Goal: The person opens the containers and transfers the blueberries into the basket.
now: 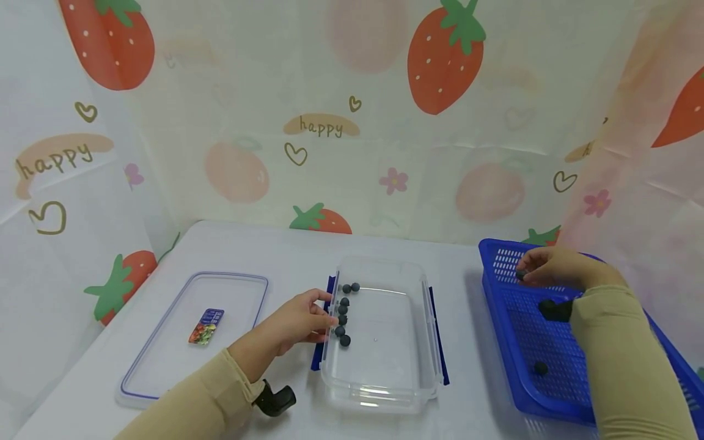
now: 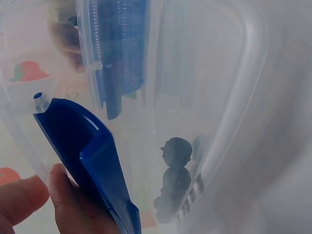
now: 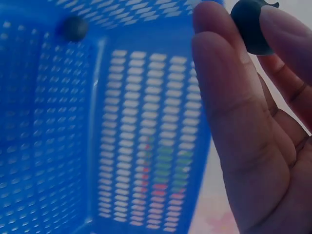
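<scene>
Over the far end of the blue basket point(image 1: 497, 324), my right hand point(image 1: 555, 267) pinches a dark blueberry point(image 3: 253, 27) between thumb and fingertips. Another blueberry point(image 1: 541, 368) lies on the basket floor. My left hand point(image 1: 299, 321) holds the left side of the clear plastic box point(image 1: 379, 391), its fingers bent at the wall by the dark blue latch point(image 2: 92, 151). Inside the box, several blueberries point(image 1: 344, 340) stand in a line along the left wall. Part of the left hand is hidden behind the latch in the left wrist view.
A clear lid point(image 1: 159, 342) with a blue seal lies on the white table point(image 1: 297, 244) at the left, a small printed label point(image 1: 206, 326) on it. The box's other blue latch point(image 1: 440, 336) hangs outward on its right side. A strawberry-print curtain point(image 1: 330, 171) encloses the table.
</scene>
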`<state>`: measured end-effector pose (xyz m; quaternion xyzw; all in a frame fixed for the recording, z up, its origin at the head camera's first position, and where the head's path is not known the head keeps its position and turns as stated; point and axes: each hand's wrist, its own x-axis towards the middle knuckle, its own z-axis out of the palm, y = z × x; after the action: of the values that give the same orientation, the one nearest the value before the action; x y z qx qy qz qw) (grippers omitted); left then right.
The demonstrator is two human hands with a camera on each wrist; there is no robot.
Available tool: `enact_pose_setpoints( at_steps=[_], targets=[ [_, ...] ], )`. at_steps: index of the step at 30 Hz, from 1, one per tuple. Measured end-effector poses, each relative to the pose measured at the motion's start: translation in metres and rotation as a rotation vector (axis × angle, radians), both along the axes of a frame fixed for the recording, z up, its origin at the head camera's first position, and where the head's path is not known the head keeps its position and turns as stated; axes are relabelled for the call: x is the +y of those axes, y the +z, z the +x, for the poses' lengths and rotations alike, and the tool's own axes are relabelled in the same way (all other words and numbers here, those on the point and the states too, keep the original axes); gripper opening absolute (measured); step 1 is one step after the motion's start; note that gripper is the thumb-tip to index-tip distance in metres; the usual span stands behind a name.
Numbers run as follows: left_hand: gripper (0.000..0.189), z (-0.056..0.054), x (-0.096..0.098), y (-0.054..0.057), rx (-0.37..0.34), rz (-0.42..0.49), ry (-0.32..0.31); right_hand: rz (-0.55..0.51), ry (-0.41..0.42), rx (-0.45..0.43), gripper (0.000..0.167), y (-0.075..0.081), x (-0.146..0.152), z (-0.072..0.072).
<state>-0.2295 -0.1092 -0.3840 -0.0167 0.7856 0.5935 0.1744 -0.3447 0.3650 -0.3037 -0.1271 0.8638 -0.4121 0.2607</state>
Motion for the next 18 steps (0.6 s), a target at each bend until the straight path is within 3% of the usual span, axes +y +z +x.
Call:
enact_pose_setpoints(
  at_steps=[7, 18],
  targets=[
    [0.051, -0.0003, -0.0008, 0.0008, -0.014, -0.004, 0.002, -0.024, -0.038, -0.020, 0.024, -0.0096, 0.0081, 0.0027],
    [0.052, 0.0007, 0.0006, 0.0013, -0.008, -0.006, 0.006, -0.056, -0.057, -0.014, 0.027, -0.0098, 0.0113, 0.0030]
  ],
)
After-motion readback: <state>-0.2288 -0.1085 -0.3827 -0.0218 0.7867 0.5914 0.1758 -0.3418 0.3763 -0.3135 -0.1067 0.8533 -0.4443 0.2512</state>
